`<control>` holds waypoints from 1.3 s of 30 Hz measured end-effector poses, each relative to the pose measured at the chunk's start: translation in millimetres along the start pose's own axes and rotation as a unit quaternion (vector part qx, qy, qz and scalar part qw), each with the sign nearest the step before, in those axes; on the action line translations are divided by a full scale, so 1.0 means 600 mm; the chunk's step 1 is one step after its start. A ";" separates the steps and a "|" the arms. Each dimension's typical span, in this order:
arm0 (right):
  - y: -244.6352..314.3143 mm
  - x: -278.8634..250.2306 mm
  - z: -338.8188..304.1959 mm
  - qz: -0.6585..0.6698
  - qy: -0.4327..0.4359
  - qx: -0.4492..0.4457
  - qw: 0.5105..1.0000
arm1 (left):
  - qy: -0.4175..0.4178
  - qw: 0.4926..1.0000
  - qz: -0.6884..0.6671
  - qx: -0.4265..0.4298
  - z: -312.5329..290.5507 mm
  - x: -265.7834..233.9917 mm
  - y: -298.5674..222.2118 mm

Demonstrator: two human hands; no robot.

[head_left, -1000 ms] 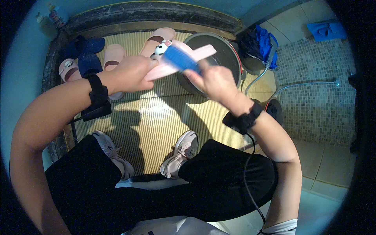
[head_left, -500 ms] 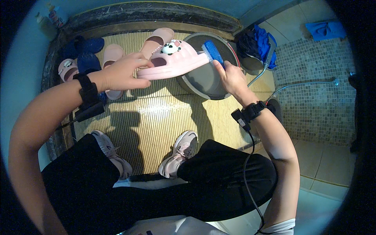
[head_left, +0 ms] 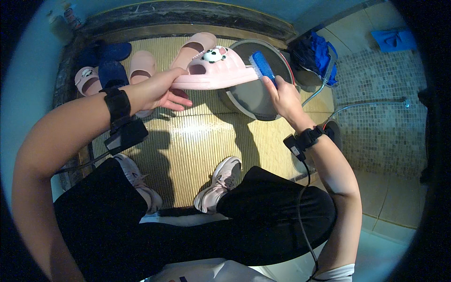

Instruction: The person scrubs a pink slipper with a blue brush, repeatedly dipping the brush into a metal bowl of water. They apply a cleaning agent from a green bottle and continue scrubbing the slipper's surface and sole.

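Observation:
A pale pink slipper (head_left: 221,77) with a panda ornament is held up sideways, partly over a grey bucket of water (head_left: 251,105). At its left end my left hand (head_left: 162,91) grips it, the thumb on top and the other fingers underneath, partly stretched out. My right hand (head_left: 285,96) is closed round a blue scrubbing brush (head_left: 263,64). The brush's white bristles touch the slipper's right end.
Pink slippers (head_left: 142,63) and dark blue slippers (head_left: 112,73) stand on the ribbed yellow floor (head_left: 192,155) at the back left. Another bucket with blue cloth (head_left: 324,56) is at the back right, beside a shower hose (head_left: 361,102). My shoes (head_left: 218,183) are in front.
My left hand has turned, its lower fingers now spread beneath the slipper, which sits more level. The slipper, brush and both hands appear slightly farther right in the picture.

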State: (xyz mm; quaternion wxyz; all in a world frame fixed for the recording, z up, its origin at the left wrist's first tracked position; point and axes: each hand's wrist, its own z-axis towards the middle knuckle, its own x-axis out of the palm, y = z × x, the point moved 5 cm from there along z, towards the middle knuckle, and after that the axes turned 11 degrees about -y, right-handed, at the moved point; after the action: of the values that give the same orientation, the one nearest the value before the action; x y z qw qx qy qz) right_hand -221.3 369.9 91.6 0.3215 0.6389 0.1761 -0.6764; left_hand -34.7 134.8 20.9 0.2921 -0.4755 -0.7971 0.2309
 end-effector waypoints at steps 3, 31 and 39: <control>-0.002 0.000 -0.002 -0.008 0.000 -0.002 1.000 | -0.027 0.999 0.015 -0.018 0.001 0.004 0.008; 0.021 -0.037 0.032 0.103 -0.082 0.040 0.990 | -0.225 0.688 0.516 0.459 -0.084 0.053 -0.049; 0.118 -0.013 -0.005 0.011 0.021 -0.095 0.995 | -0.202 0.734 0.494 0.420 -0.060 0.056 -0.039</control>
State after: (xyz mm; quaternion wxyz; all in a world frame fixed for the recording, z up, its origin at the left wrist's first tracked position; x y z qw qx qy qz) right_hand -172.5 321.5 111.2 0.3845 0.6215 0.2393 -0.6393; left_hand -37.4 157.6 70.2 0.1393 -0.5735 -0.3118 0.7446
